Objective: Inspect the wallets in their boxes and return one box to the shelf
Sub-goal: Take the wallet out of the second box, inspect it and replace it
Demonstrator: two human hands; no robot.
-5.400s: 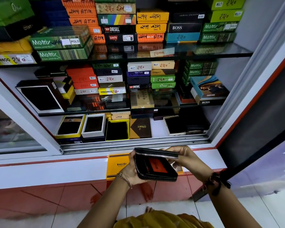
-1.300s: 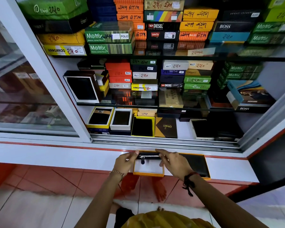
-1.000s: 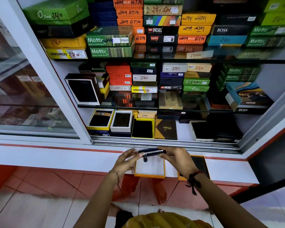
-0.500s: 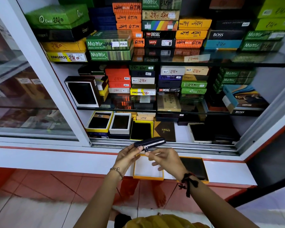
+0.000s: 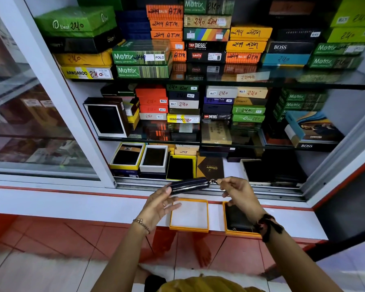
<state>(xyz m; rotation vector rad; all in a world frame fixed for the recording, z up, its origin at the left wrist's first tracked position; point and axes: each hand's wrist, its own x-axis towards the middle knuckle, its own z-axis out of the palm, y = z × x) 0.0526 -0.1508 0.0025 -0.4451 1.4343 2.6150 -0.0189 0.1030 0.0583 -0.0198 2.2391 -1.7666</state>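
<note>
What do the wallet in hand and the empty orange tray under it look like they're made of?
Wallet: black leather or a leather look-alike, matte with a faint ribbed grain, and a shiny metal zip along its edge. Tray: thin cardboard, orange walls with sharp folded corners, and a plain white, flat, matte floor that looks like paper or card.

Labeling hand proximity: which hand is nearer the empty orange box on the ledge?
Left. The left hand sits at the empty box's left edge, holding the wallet above it. The right hand is off to its right, over the other box.
</note>
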